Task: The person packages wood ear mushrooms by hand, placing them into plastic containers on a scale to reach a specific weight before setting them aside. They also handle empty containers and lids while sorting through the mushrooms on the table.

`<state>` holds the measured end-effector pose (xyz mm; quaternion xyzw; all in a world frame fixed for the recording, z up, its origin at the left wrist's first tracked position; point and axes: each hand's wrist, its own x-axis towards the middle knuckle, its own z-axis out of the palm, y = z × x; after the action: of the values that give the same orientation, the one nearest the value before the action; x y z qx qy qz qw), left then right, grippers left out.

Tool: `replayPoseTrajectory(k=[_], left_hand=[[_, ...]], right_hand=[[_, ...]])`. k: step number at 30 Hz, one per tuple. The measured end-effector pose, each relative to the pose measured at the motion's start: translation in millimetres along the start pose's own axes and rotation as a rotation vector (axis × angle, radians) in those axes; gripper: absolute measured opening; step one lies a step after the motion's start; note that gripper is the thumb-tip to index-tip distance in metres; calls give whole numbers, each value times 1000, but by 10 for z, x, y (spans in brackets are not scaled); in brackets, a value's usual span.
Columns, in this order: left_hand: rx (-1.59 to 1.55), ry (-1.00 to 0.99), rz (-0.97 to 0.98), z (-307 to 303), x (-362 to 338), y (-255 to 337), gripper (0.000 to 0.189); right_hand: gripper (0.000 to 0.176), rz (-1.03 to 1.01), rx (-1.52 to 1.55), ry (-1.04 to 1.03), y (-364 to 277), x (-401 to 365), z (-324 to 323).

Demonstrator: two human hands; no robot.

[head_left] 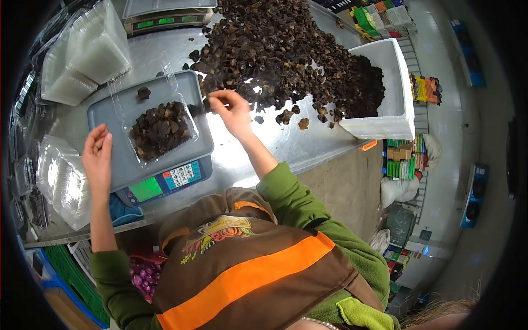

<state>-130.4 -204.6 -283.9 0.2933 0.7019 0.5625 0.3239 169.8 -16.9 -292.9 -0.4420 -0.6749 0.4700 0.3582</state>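
Note:
A clear plastic clamshell box (190, 124) lies open on the grey tray of a weighing scale (206, 140). Dark brown mushroom pieces (159, 131) fill its near half, and one single piece (143, 93) rests toward the lid side. My right hand (234, 114) is just right of the tray, thumb and forefinger pinched at a small dark mushroom piece (207, 104). At the tray's left edge, my left hand (98, 154) is loosely curled, fingers a little apart, with nothing visible in it. The scale's green display (145, 189) is lit; its digits are unreadable.
A large heap of mushroom pieces (269, 49) spreads over the metal table, spilling from a tipped white foam box (379, 129). Stacked clear boxes (99, 47) and more clear boxes (63, 179) stand left. Another scale (170, 21) sits at the back. A blue cloth (124, 212) lies near the front edge.

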Motion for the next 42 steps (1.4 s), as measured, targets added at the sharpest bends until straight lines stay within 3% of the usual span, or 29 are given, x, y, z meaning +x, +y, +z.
replayPoseTrajectory(k=[9, 14, 16, 18, 23, 26, 29, 33, 35, 37, 38, 39, 40, 41, 42], left_hand=[[110, 52, 57, 14, 377, 391, 49], [50, 72, -8, 92, 513, 276, 60], [39, 81, -40, 140, 552, 251, 62], [27, 76, -72, 185, 576, 224, 66], [-13, 62, -105, 298, 581, 217, 67], [-46, 66, -128, 359, 581, 178, 69], [-97, 66, -142, 447, 615, 50, 70], [-99, 93, -150, 541, 643, 38, 75], [-111, 86, -163, 529, 709, -31, 76], [-120, 81, -174, 512, 795, -56, 78], [-130, 97, -195, 506, 826, -51, 79], [-137, 113, -217, 498, 850, -49, 80], [-134, 113, -214, 492, 875, -49, 80], [-205, 141, -271, 494, 911, -41, 80], [-276, 168, -325, 494, 947, -30, 80]], right_hand=[[15, 255, 2, 167, 148, -226, -368], [15, 253, 22, 213, 99, -261, -422], [19, 236, 4, 112, 179, -269, -415], [19, 77, -105, 73, 193, -326, -333], [25, -63, -271, -266, -414, -504, -14], [33, -146, -465, -251, -494, -565, 205], [29, -223, -714, -200, -529, -559, 365], [22, -181, -673, -221, -463, -452, 369], [17, -3, -494, -205, -562, -402, 225], [8, 31, -302, -43, -437, -338, 29], [18, -48, -352, 69, -377, -293, -90], [42, -126, -459, 223, -322, -299, -192], [57, -72, -425, 233, -266, -277, -289], [61, -38, -384, 221, -228, -267, -360], [54, 64, -263, 193, -181, -272, -382]])
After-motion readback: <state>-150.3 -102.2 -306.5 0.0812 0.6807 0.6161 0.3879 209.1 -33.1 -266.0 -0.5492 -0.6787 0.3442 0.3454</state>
